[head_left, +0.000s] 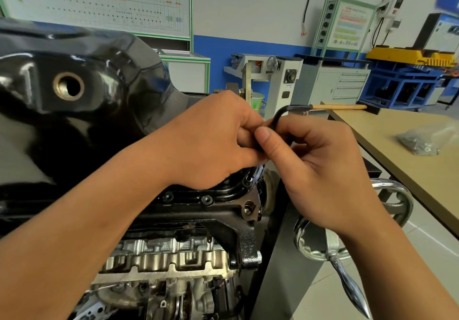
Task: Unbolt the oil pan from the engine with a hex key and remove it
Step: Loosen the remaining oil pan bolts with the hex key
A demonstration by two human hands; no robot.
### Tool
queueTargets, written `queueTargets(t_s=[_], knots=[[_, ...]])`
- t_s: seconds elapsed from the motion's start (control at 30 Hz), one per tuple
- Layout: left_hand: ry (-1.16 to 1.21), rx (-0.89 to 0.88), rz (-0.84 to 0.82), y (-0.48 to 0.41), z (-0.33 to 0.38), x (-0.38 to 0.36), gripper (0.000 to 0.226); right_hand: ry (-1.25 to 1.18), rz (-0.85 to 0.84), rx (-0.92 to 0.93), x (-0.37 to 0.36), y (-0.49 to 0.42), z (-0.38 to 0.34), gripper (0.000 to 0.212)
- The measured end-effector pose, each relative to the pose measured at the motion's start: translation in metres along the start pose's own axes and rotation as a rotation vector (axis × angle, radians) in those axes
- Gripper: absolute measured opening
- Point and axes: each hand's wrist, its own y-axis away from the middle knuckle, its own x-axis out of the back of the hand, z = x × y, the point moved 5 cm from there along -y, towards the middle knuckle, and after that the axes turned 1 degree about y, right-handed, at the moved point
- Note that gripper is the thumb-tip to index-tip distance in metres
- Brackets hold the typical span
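Observation:
The glossy black oil pan (82, 101) sits on top of the upturned engine (173, 252), filling the left of the view; a brass-coloured drain hole (68, 86) shows in its side. A black L-shaped hex key (282, 113) stands upright over the pan's right flange corner. My left hand (213, 141) curls around the key's lower shaft, and my right hand (310, 161) pinches the same shaft just below the bend. Black bolts (207, 199) sit in the flange below my hands. The key's tip is hidden by my fingers.
A chrome handwheel with a crank handle (347, 272) of the engine stand juts out at the lower right. A tan workbench (407, 156) to the right carries a plastic bag of hardware (419, 143) and a wooden-handled tool (340, 107). Cabinets and training boards line the far wall.

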Motion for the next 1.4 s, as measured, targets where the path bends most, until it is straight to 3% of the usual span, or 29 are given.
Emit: queueTargets(t_s=[0.1, 0.2, 0.33, 0.43, 0.5, 0.7, 0.83, 0.97, 1.1, 1.2, 1.3, 1.4], knots=[[-0.029, -0.029, 0.016, 0.0, -0.001, -0.001, 0.02, -0.022, 0.097, -0.031, 0.001, 0.003, -0.001, 0.029], [-0.029, -0.031, 0.03, 0.0, -0.003, -0.004, 0.004, -0.083, 0.334, -0.108, 0.005, 0.007, -0.004, 0.023], [0.012, -0.019, 0.072, 0.001, -0.003, -0.006, 0.006, -0.06, 0.551, -0.153, 0.009, 0.011, -0.006, 0.017], [0.03, -0.031, 0.069, 0.001, -0.001, -0.007, 0.005, -0.008, 0.506, -0.026, 0.005, 0.01, -0.014, 0.005], [0.022, -0.044, 0.072, 0.0, -0.001, -0.006, 0.003, -0.02, 0.402, 0.049, 0.001, 0.009, -0.014, 0.012], [-0.141, -0.055, -0.04, 0.003, -0.003, -0.008, 0.009, -0.414, 0.148, -0.08, 0.0, 0.002, 0.005, 0.014], [-0.151, -0.025, 0.067, 0.001, -0.003, -0.007, 0.012, -0.538, 0.25, -0.219, -0.004, 0.011, 0.022, 0.022], [-0.225, -0.022, 0.212, 0.004, -0.003, -0.005, 0.022, -0.477, 0.353, -0.196, -0.007, 0.015, 0.028, 0.02], [-0.289, -0.022, 0.066, 0.002, -0.002, -0.006, 0.013, -0.461, 0.298, -0.131, -0.01, 0.014, 0.025, 0.014], [-0.25, -0.004, -0.023, -0.002, -0.003, -0.006, 0.021, -0.398, 0.256, -0.089, -0.012, 0.014, 0.022, 0.017], [-0.212, 0.016, 0.057, -0.001, -0.003, -0.007, 0.013, -0.319, 0.288, -0.032, -0.011, 0.017, 0.018, 0.015], [-0.242, 0.011, 0.178, 0.003, -0.002, -0.006, 0.016, -0.379, 0.371, -0.096, -0.01, 0.019, 0.023, 0.013]])
